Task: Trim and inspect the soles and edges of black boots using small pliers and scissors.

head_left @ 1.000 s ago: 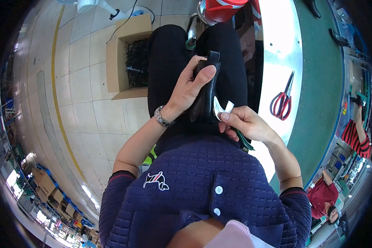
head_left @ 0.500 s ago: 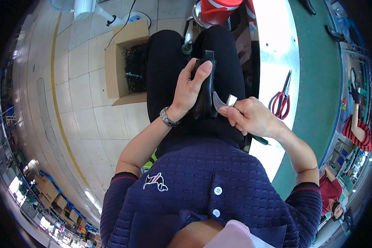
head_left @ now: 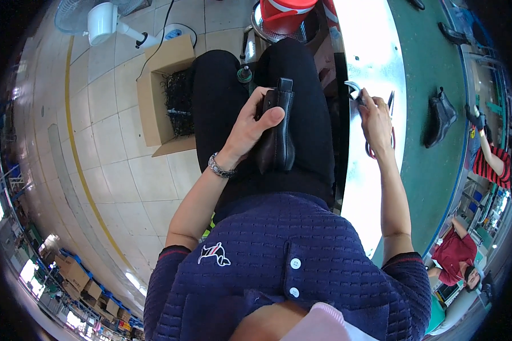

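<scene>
My left hand [head_left: 247,126] is wrapped around a black leather ankle boot [head_left: 277,149] over my lap, its thumb on the side of the shaft. The boot's pull tab points away from me. My right hand [head_left: 374,120] is over the white tabletop to the right, closed on a hand tool with a curved silver head [head_left: 354,90]; the fingers hide its grip. Partly covered by that hand and wrist is a pair of red-handled scissors [head_left: 371,150] on the tabletop.
An open cardboard box [head_left: 151,113] of dark stringy pieces stands left of my legs. Ahead are a red bucket [head_left: 281,17] and a white fan [head_left: 101,24]. Beyond the white tabletop [head_left: 370,193], a green surface carries another black boot [head_left: 440,118]. Other people sit at far right.
My right hand has moved from beside the boot to the white tabletop, carrying the curved tool. My left hand still holds the boot. Another boot now stands on the green surface.
</scene>
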### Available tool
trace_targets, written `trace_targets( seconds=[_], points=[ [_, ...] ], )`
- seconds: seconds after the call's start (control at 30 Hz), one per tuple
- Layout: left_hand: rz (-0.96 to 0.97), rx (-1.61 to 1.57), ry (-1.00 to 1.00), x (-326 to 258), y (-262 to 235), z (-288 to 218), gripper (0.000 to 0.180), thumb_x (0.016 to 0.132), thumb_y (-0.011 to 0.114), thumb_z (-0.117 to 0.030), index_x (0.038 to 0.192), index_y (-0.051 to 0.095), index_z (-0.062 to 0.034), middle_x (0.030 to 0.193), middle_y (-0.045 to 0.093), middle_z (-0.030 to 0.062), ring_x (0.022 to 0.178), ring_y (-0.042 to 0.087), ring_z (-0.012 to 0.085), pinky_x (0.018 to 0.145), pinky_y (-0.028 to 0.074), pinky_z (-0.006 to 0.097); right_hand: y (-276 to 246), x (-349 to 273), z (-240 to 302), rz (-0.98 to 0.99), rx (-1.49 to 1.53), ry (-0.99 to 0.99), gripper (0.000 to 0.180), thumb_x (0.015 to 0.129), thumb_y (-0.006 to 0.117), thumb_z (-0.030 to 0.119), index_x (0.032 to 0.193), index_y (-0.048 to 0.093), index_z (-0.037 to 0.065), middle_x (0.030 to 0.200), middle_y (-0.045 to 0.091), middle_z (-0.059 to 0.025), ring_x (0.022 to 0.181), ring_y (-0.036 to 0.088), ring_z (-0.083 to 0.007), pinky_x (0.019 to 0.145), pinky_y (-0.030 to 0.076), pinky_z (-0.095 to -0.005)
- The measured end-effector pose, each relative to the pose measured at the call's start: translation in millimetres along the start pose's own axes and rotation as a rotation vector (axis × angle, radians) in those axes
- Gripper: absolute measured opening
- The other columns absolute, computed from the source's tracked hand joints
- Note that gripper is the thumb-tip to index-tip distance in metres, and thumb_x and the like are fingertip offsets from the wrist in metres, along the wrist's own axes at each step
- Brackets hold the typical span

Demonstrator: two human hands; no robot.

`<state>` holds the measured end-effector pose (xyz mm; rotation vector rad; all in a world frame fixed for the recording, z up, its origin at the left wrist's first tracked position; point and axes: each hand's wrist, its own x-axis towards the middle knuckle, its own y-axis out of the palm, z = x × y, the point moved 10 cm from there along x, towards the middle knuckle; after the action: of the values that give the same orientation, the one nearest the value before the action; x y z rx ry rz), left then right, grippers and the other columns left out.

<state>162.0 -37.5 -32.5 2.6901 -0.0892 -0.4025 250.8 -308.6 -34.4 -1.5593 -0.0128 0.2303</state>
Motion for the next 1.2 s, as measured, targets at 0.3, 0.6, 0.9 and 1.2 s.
trace_targets(
  seconds=[0.3, 0.6, 0.9, 1.2],
  points=[
    [0.010, 0.139, 0.103, 1.6, 11.3, 4.9, 0.063, 0.074, 0.080, -0.051, 0.111, 0.051, -0.0089, 0.102, 0.052, 0.0009, 0.095, 0.051, 0.0116, 0.086, 0.042, 0.027, -64.9, -17.3, 165.9, 0.453, 1.048, -0.348, 0.028, 0.092, 0.063, 0.019, 0.113, 0.064, 0.001, 0.103, 0.069, -0.0103, 0.095, 0.065, -0.0164, 0.085, 0.048, -0.0278],
    [-0.063, 0.117, 0.101, 10.8, 1.5, 15.1, 0.049, 0.076, 0.081, -0.040, 0.103, 0.059, -0.0067, 0.097, 0.055, 0.0006, 0.094, 0.050, 0.0105, 0.084, 0.041, 0.025, -89.6, -8.2, 181.1, 0.117, 0.715, -0.442, 0.014, 0.085, 0.064, 0.013, 0.089, 0.069, 0.001, 0.067, 0.067, -0.0162, 0.057, 0.066, -0.0269, 0.053, 0.052, -0.0332],
    [-0.089, -0.045, 0.066, 12.4, -9.9, 12.9, 0.050, 0.077, 0.079, -0.043, 0.103, 0.053, -0.0086, 0.089, 0.051, -0.0035, 0.082, 0.050, 0.0052, 0.075, 0.042, 0.021, -69.9, 9.3, 185.3, 0.416, 0.940, -0.366, 0.034, 0.090, 0.064, 0.028, 0.109, 0.068, 0.001, 0.092, 0.071, -0.0158, 0.086, 0.070, -0.0206, 0.079, 0.053, -0.0316],
    [-0.050, -0.072, 0.030, 5.6, -10.2, 10.1, 0.058, 0.075, 0.079, -0.049, 0.106, 0.050, -0.0091, 0.092, 0.053, -0.0006, 0.084, 0.056, 0.0080, 0.076, 0.049, 0.023, -38.1, -61.1, 163.0, 0.571, 1.443, -0.215, 0.072, 0.085, 0.073, 0.027, 0.142, 0.039, -0.003, 0.130, 0.054, -0.0229, 0.117, 0.057, -0.0281, 0.096, 0.049, -0.0370]
  ],
)
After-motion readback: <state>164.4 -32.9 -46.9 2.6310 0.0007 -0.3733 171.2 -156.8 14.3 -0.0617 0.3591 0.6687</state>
